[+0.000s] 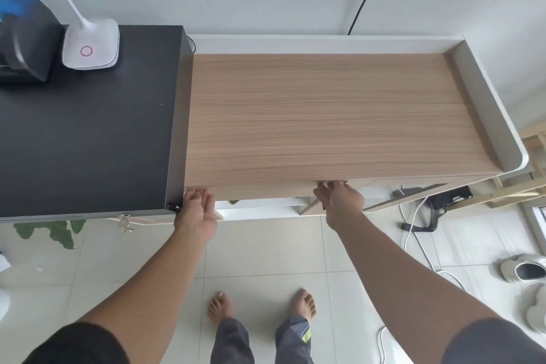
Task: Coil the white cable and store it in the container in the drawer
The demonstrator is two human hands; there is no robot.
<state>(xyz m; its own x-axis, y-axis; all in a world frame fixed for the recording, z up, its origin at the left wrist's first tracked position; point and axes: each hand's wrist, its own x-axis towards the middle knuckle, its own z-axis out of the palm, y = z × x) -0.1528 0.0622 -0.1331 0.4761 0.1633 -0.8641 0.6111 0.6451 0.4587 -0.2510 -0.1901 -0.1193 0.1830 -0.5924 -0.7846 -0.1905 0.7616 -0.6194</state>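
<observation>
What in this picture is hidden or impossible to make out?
- Drawer front, head view: the wooden desk top overhangs it, so the drawer's inside and any container stay hidden.
- Fingers of the left hand and right hand: the tips vanish under the desk edge.
- Dark blue object: cut off by the left edge, blurred.

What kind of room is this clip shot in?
Probably a home bedroom or study: a wood-topped desk with a white raised rim against the wall, a white desk lamp base on a black cabinet, and grey slippers on the tiled floor.
</observation>
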